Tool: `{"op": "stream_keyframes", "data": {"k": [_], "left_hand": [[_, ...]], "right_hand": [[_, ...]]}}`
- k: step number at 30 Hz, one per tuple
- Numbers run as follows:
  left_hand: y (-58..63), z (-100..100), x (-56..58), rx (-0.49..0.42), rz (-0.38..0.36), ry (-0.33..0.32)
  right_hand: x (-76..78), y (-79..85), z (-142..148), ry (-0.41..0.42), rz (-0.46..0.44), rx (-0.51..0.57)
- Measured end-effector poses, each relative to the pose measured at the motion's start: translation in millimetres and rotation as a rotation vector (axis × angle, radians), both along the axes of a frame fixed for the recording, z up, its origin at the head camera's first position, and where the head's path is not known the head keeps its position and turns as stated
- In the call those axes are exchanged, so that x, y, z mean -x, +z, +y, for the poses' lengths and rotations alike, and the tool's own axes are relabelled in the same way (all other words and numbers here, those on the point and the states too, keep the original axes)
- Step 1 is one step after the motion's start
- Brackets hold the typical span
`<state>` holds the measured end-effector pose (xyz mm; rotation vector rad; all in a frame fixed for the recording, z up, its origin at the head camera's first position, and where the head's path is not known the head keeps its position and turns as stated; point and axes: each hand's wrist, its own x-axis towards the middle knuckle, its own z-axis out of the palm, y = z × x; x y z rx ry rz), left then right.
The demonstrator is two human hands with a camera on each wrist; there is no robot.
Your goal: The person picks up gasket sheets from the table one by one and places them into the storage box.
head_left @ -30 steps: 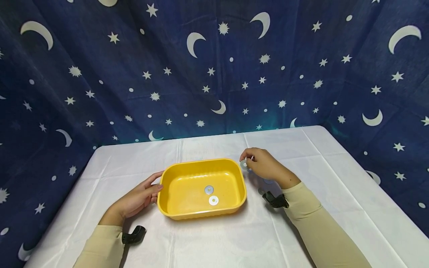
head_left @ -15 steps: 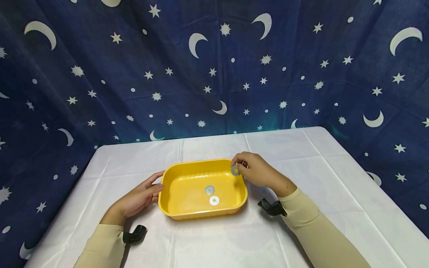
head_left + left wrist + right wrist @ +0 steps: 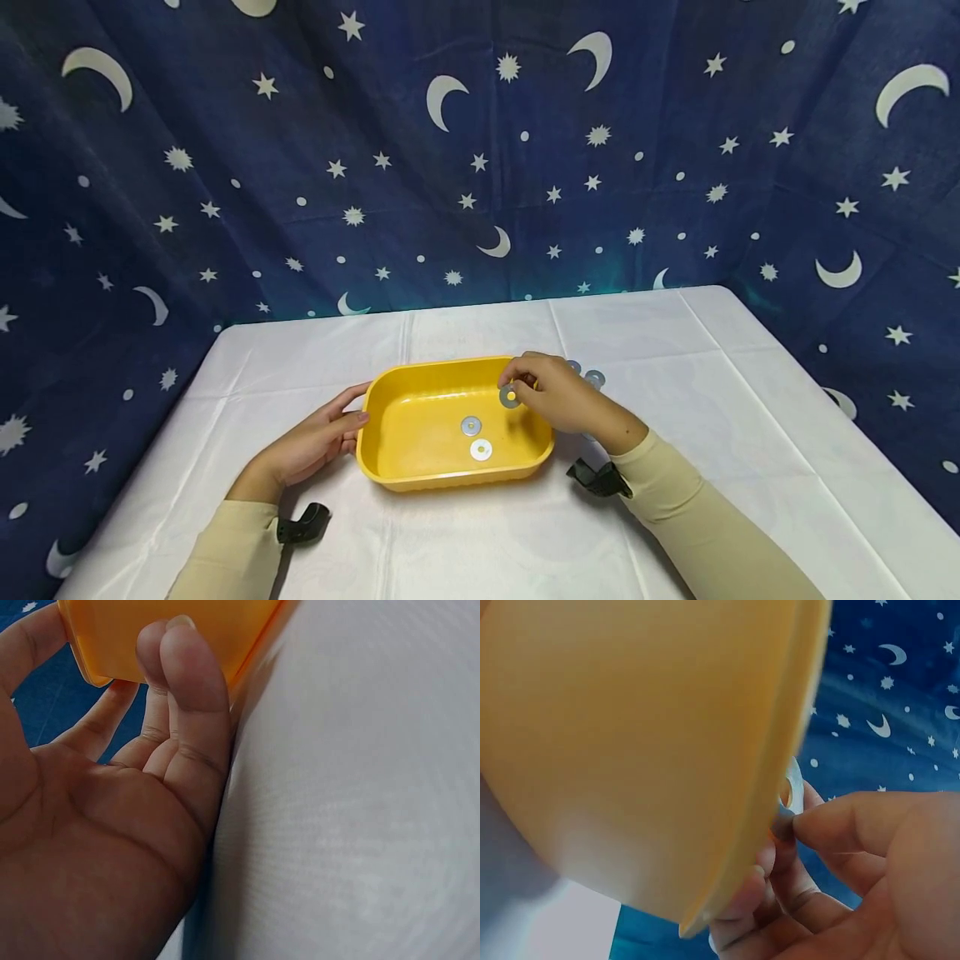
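A yellow plastic tray [image 3: 420, 477] stands on the table, two flat metal washers lying in it: a grey washer [image 3: 465, 420] and a paler washer [image 3: 476, 456]. My left hand [image 3: 318, 440] holds the tray's left end, thumb on the rim and fingers against the outside wall. In the left wrist view the curled fingers [image 3: 196, 682] touch the tray. Over the tray's right end, my right hand [image 3: 558, 396] pinches another grey washer [image 3: 503, 401] between thumb and fingertips. In the right wrist view the tray wall partly hides this washer [image 3: 797, 786].
Several more washers [image 3: 595, 378] lie on the white tablecloth [image 3: 480, 550] right of the tray, partly hidden by the right hand and wrist. A dark blue curtain [image 3: 405, 208] with moons and stars hangs behind the table. Each wrist wears a black strap mount [image 3: 600, 478].
My right hand has carried the pinched washer leftward from beside the tray, over its right rim. More washers on the cloth now show behind that hand. The left hand keeps its hold.
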<state>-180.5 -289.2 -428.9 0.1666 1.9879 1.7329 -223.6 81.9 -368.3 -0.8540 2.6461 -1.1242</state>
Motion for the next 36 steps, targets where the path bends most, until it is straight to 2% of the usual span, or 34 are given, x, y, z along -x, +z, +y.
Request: {"op": "stream_keyframes", "data": {"k": [7,16,26,36], "left_hand": [[-1.6,-1,0.4,-0.006,0.003,0.001],[-1.3,-2,-0.5,0.000,0.005,0.006],[-2.5,-3,-2.0,0.000,-0.004,0.007],[0.0,-2,-0.8,0.010,-0.011,0.011]], "right_hand": [[-1.7,-6.8,-6,0.001,0.026,0.012],[-1.9,-16.1,-19,0.073,0.034,-0.002],[2.3,-22.0,-31,0.137,-0.004,-0.090],[-0.4,-27.9,-40,0.124,0.050,-0.239]]}}
